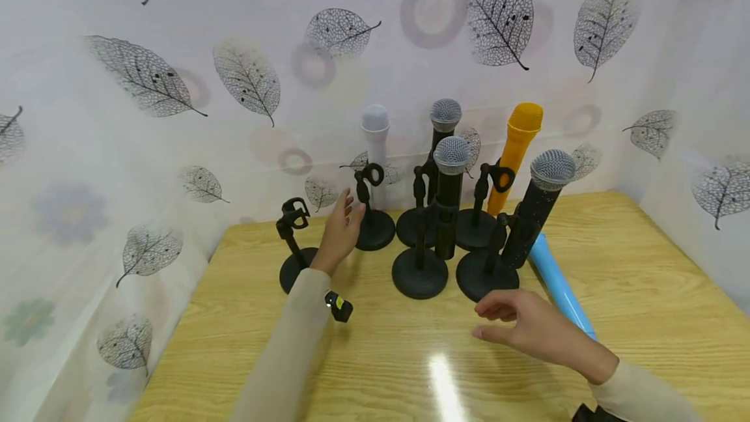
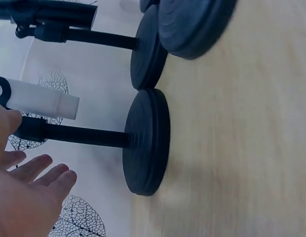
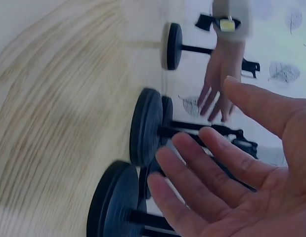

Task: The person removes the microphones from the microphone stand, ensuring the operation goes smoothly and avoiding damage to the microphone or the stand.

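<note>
A white microphone [image 1: 375, 148] sits in the clip of a black stand [image 1: 375, 230] at the back. My left hand [image 1: 341, 230] is beside that stand's pole, fingers loosely extended; in the left wrist view the thumb overlaps the stand's upper part, and I cannot tell whether it touches. Left of this hand stands a black stand [image 1: 297, 266] with a vacant clip. My right hand [image 1: 536, 331] hovers near the table's front with fingers relaxed and nothing held. Nearest to it is a stand [image 1: 486, 275] bearing a tilted black microphone [image 1: 536, 207].
Another black microphone [image 1: 450, 181] stands upright in a front stand [image 1: 420, 275]. Behind it is a silver-headed microphone [image 1: 445, 116]. An orange microphone [image 1: 515, 152] leans in a stand [image 1: 476, 230]. A blue tube-like object [image 1: 562, 285] lies on the wooden table [image 1: 381, 370], against a leaf-patterned backdrop.
</note>
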{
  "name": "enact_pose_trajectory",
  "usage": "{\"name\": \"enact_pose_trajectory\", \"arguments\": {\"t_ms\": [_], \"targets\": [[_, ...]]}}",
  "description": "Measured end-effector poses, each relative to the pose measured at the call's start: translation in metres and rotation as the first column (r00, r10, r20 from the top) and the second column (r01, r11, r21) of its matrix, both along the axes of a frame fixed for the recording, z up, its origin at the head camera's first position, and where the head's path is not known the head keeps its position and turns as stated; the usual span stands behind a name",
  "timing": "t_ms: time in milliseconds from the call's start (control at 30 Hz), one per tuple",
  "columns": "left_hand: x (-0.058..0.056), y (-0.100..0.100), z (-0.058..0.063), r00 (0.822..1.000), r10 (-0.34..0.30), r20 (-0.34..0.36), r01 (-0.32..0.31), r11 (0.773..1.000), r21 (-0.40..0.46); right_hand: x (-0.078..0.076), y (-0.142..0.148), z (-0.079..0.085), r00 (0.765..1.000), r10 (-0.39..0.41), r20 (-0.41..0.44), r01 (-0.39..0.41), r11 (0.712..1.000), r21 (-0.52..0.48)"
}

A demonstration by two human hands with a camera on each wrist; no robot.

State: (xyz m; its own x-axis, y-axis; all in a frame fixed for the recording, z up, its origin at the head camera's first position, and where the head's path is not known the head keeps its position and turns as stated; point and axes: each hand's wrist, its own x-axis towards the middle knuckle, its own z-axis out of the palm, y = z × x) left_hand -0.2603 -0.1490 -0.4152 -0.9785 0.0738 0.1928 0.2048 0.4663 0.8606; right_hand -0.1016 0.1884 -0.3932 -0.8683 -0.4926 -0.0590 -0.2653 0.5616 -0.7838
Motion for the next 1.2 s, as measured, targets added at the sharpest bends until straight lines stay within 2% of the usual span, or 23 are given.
{"name": "enact_pose_trajectory", "arguments": {"t_ms": [267,400,533,633,867,1200], "targets": [[-0.017,0.007,0.007,0.997,0.065,-0.043,-0.064,0.998,0.023,-0.001,-0.023,-0.001,0.999,0.015,-0.053,-0.017,0.999,-0.042],[-0.022,0.011,0.012,0.997,0.059,-0.045,-0.057,0.998,0.028,-0.005,-0.032,-0.003,0.998,0.017,-0.059,-0.021,0.998,-0.067],[-0.024,0.015,0.017,0.997,0.05,-0.054,-0.048,0.998,0.032,-0.01,-0.041,-0.005,0.997,0.031,-0.064,-0.036,0.996,-0.082],[-0.025,0.019,0.02,0.995,0.067,-0.073,-0.066,0.998,0.021,-0.013,-0.046,-0.007,0.997,0.041,-0.062,-0.047,0.994,-0.099],[-0.027,0.023,0.018,0.991,0.107,-0.075,-0.106,0.994,0.021,-0.018,-0.054,-0.01,0.997,0.058,-0.051,-0.064,0.992,-0.109],[-0.027,0.02,0.014,0.992,0.081,-0.094,-0.086,0.995,-0.045,-0.024,-0.059,-0.009,0.997,0.06,-0.051,-0.065,0.992,-0.111]]}}
